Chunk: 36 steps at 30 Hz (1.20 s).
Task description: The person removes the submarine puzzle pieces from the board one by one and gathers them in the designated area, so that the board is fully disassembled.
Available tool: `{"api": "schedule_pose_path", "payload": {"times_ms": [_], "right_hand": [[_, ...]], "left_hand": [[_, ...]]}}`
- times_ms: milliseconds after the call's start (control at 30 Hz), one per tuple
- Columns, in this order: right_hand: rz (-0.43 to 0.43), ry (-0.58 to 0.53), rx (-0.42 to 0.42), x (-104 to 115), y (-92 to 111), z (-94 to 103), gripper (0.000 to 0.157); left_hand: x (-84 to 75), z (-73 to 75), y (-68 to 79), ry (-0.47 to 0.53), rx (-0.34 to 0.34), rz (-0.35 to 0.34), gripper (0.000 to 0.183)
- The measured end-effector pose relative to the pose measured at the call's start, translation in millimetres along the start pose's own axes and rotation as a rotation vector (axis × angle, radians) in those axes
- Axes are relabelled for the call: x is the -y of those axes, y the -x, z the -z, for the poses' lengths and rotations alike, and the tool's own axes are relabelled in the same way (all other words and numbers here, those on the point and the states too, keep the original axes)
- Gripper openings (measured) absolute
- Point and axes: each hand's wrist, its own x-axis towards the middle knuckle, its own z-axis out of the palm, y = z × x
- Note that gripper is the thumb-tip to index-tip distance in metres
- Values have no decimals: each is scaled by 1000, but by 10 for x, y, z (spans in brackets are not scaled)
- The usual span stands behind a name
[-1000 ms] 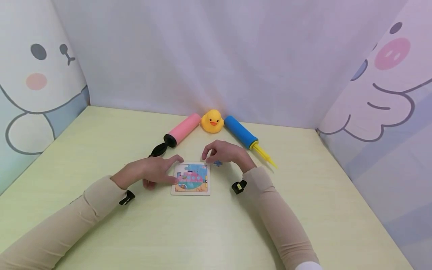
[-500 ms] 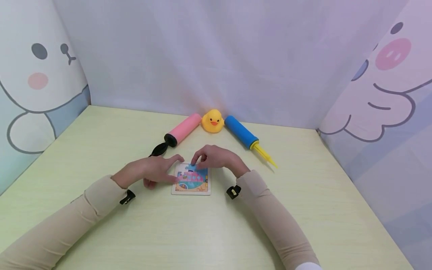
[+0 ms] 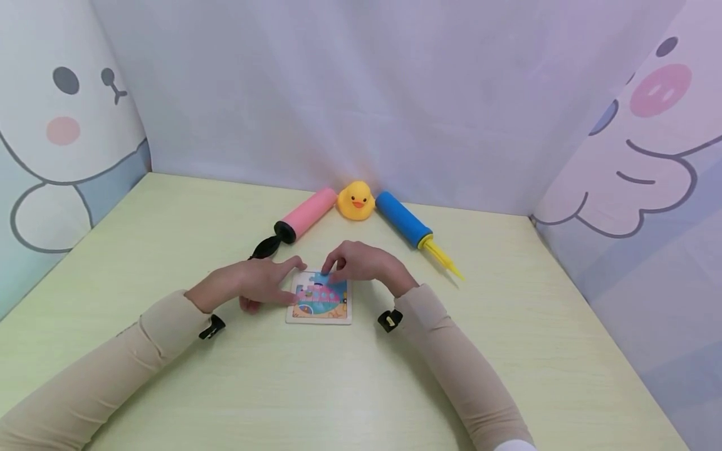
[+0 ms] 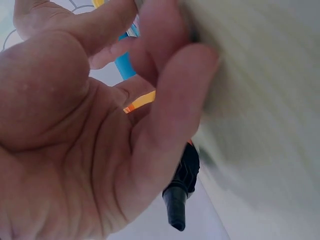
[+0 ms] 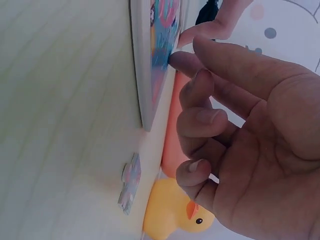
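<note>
Loose jigsaw piece (image 5: 131,182) caught by right wrist cam, hidden in head view. Puzzle board (image 3: 318,322) laid flat on table (image 3: 254,388), squarish, no clear long axis, sandy side pointed at wearer; touched by left hand (image 3: 261,282), thumb and index spread, and right hand (image 3: 360,262), fingertips parted.

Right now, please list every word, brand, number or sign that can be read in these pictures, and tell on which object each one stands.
No readable text shows in any view.
Jigsaw puzzle: printed picture only; any small marks are too tiny to read.
Loose puzzle piece: too blurred to read any mark.
Pink hand pump, blue hand pump, rubber duck: no lettering visible.
</note>
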Motion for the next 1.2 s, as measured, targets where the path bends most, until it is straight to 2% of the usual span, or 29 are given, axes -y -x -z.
{"api": "schedule_pose_path", "payload": {"times_ms": [333, 600, 933, 1200], "right_hand": [[-11, 6, 21, 53, -37, -8, 27], [-86, 27, 42, 73, -38, -106, 37], [-85, 33, 52, 72, -40, -141, 39], [-62, 57, 7, 85, -42, -154, 39]], "left_hand": [[10, 24, 26, 10, 7, 20, 65], [12, 10, 37, 33, 9, 6, 62], [9, 9, 8, 21, 10, 9, 62], [6, 7, 17, 27, 3, -7, 62]]}}
